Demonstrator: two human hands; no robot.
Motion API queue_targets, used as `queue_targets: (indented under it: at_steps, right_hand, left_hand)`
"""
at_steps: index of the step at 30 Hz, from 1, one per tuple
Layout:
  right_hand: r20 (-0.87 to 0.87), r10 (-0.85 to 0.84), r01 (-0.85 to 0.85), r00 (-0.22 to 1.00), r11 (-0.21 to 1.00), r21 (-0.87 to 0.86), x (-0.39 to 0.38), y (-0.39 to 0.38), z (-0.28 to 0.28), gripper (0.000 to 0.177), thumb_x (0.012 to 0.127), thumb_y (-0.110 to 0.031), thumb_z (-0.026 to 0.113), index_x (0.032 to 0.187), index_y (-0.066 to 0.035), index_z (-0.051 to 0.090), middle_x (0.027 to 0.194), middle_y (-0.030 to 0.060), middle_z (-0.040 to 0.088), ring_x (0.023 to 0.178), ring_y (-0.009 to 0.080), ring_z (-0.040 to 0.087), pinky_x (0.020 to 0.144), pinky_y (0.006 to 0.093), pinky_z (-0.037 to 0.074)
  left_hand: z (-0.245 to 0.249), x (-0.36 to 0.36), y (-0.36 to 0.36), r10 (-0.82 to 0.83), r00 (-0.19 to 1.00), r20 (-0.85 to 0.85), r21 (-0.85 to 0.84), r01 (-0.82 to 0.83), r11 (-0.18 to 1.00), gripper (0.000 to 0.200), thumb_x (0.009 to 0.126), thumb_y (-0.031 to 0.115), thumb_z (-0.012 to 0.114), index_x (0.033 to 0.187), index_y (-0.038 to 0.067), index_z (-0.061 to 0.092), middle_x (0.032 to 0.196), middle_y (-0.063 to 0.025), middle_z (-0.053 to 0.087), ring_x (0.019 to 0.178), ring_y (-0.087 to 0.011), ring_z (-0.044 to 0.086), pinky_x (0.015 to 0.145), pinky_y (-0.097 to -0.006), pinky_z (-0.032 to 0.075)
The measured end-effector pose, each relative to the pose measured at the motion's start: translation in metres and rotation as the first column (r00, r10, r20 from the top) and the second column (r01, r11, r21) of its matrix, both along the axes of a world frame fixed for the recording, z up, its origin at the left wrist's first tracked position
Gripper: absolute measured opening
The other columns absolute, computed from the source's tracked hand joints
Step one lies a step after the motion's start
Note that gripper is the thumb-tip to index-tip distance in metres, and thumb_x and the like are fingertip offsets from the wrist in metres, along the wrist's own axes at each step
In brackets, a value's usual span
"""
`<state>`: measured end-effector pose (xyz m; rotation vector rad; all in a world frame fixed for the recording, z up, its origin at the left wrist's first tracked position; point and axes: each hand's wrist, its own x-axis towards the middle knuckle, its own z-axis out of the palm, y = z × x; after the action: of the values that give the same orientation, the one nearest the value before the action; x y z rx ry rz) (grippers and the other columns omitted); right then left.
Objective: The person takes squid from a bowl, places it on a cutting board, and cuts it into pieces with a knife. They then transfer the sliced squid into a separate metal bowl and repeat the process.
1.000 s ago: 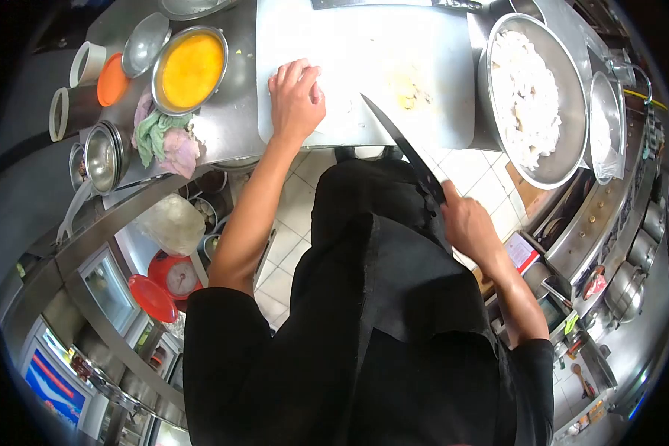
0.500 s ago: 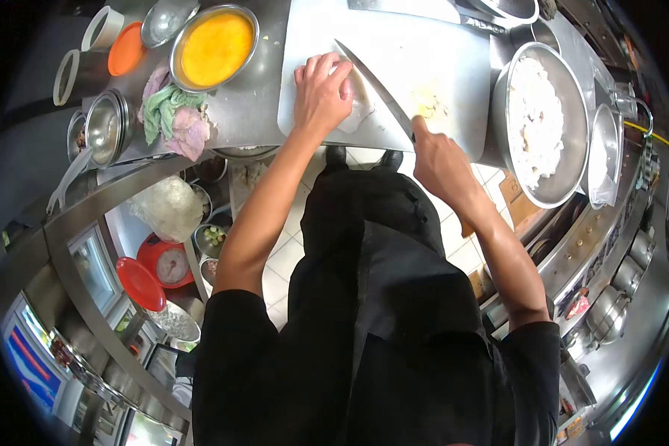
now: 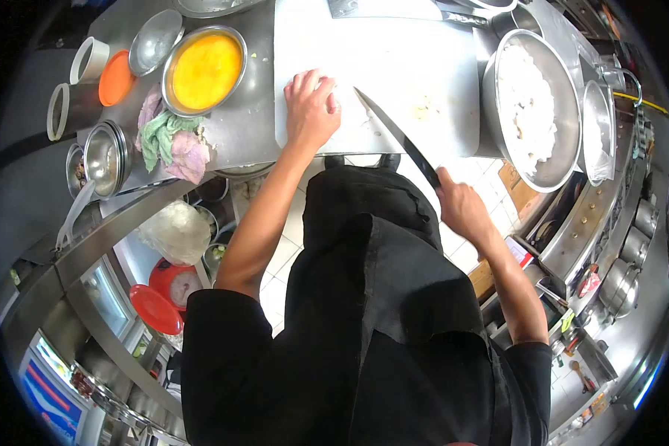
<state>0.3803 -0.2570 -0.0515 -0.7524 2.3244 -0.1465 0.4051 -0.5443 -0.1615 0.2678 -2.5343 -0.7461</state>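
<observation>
My right hand (image 3: 464, 208) is wrapped round the handle of a long kitchen knife (image 3: 398, 134). The blade slants up and left over the near edge of the white cutting board (image 3: 394, 59), its tip close to my left hand. On the board's left side rests my left hand (image 3: 312, 108), fingers curled down. Anything beneath those fingers blends into the bright board, so I cannot make it out. Small yellowish scraps (image 3: 422, 111) lie on the board to the right of the blade. A broad cleaver (image 3: 386, 7) lies across the board's far edge.
Left of the board stand a metal bowl of yellow liquid (image 3: 208, 70), crumpled cloths (image 3: 172, 145), stacked metal bowls (image 3: 105, 157) and an orange lid (image 3: 117, 78). To the right, a large metal bowl (image 3: 494, 111) holds white pieces. Beneath the left counter are a bagged item (image 3: 175, 232) and a red container (image 3: 156, 308).
My right hand has drawn the knife back toward my body and to the right. My left hand stays on the board; the pale piece seen beside it earlier is hard to see now. The view has shifted slightly.
</observation>
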Motion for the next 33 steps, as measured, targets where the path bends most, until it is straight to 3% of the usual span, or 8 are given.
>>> queue_targets:
  at_steps: [2,4,8,17,19,26,30,33]
  right_hand:
    - [0.009,-0.017,0.017,1.0,1.0,0.007,-0.004,-0.017,0.004,0.029,0.086,-0.004,0.051,0.111,0.003,0.04,0.066,0.0293,0.058,0.068,0.0477,0.058,0.063,0.0536,0.044]
    - [-0.079,-0.196,0.193,0.977,0.98,-0.045,-0.006,-0.029,0.015,0.026,0.087,-0.004,0.051,0.109,0.003,0.04,0.066,0.0291,0.058,0.069,0.0475,0.058,0.064,0.0532,0.044]
    - [-0.069,-0.136,0.136,0.988,0.991,-0.005,0.0,-0.044,0.034,0.024,0.086,-0.003,0.051,0.106,0.003,0.04,0.065,0.0285,0.058,0.068,0.0476,0.058,0.065,0.0539,0.043]
    - [-0.133,0.071,-0.096,0.989,0.976,-0.193,-0.012,-0.102,0.004,0.019,0.079,0.004,0.046,0.097,0.004,0.039,0.064,0.0278,0.057,0.067,0.0475,0.058,0.063,0.0547,0.043]
    - [-0.115,0.032,-0.058,0.993,0.971,-0.23,-0.007,-0.094,-0.006,0.023,0.077,0.006,0.045,0.099,0.004,0.04,0.063,0.0283,0.057,0.065,0.0478,0.057,0.062,0.0554,0.043]
    - [0.019,-0.065,0.063,0.998,0.994,0.085,0.058,0.022,0.008,0.032,0.086,-0.006,0.051,0.114,0.003,0.04,0.063,0.0273,0.057,0.064,0.0466,0.058,0.06,0.0544,0.045]
    - [-0.054,-0.032,0.027,0.998,0.996,-0.081,0.03,-0.004,-0.011,0.033,0.087,-0.006,0.051,0.117,0.002,0.04,0.064,0.028,0.058,0.065,0.0464,0.059,0.059,0.0538,0.045]
    - [-0.017,-0.251,0.247,0.968,0.962,-0.118,0.005,-0.021,-0.01,0.032,0.088,-0.006,0.051,0.115,0.004,0.039,0.068,0.0311,0.058,0.069,0.0481,0.059,0.063,0.0542,0.045]
  left_hand:
    - [0.002,0.0,0.0,-0.004,1.0,0.0,0.018,0.004,1.0,0.023,0.07,0.005,0.062,0.093,0.007,0.062,0.105,-0.0101,0.055,0.106,-0.0287,0.049,0.093,-0.0456,0.036]
    - [0.003,0.001,0.001,0.016,1.0,-0.023,0.071,-0.014,0.997,0.024,0.069,0.004,0.062,0.092,0.006,0.062,0.104,-0.0109,0.055,0.106,-0.0292,0.049,0.092,-0.0453,0.036]
    - [0.001,0.003,0.001,0.088,0.996,-0.019,0.019,-0.087,0.996,0.026,0.069,0.003,0.062,0.094,0.008,0.062,0.105,-0.0084,0.056,0.103,-0.0287,0.049,0.087,-0.0427,0.038]
    - [0.0,-0.001,0.004,0.092,0.996,-0.02,-0.037,-0.092,0.995,0.027,0.07,0.006,0.063,0.097,0.008,0.063,0.107,-0.0072,0.056,0.104,-0.0274,0.049,0.088,-0.0429,0.038]
    - [-0.002,-0.001,0.004,0.093,0.995,-0.048,-0.056,-0.095,0.994,0.027,0.07,0.007,0.063,0.097,0.009,0.063,0.107,-0.0071,0.056,0.104,-0.0275,0.049,0.087,-0.043,0.038]
    - [0.0,0.002,0.001,0.112,0.994,-0.005,-0.041,-0.112,0.993,0.027,0.07,0.006,0.063,0.096,0.011,0.063,0.105,-0.0073,0.056,0.104,-0.0274,0.05,0.087,-0.0432,0.039]
    - [-0.001,0.01,-0.007,0.035,0.999,-0.026,0.011,-0.035,0.999,0.025,0.07,0.003,0.061,0.095,0.008,0.062,0.104,-0.0085,0.056,0.102,-0.0286,0.05,0.087,-0.0426,0.039]
    - [0.0,0.011,-0.009,0.006,0.999,-0.046,0.061,-0.003,0.998,0.025,0.071,0.001,0.061,0.095,0.006,0.061,0.104,-0.0093,0.055,0.101,-0.0293,0.05,0.085,-0.0427,0.04]
